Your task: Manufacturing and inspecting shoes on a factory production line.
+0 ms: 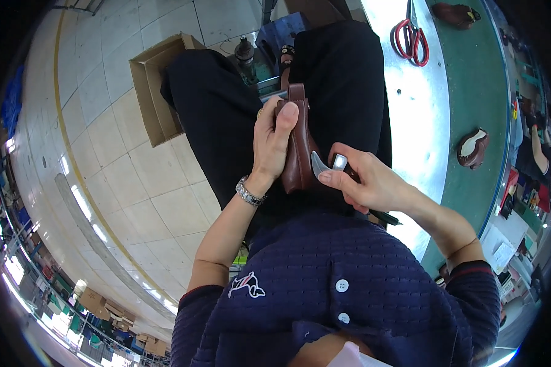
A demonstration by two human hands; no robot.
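Observation:
A brown leather shoe (297,156) lies lengthwise above my lap, with a tab standing up at its far end. My left hand (272,137) is closed around its left side, the thumb pressed over the top near that tab. In my right hand (371,179) are lasting pincers (318,165) with a curved shiny jaw and a square metal hammer face. The jaw's tip is right beside the shoe's right flank; whether it touches cannot be told. The dark handle sticks out below my right palm.
Red-handled scissors (412,44) lie on the metal worktop (419,116) to the right. Beyond, two brown shoe pieces (473,148) rest on a green surface (471,79). An open cardboard box (159,92) stands left of my knees. A dark metal stand (245,58) rises between my legs.

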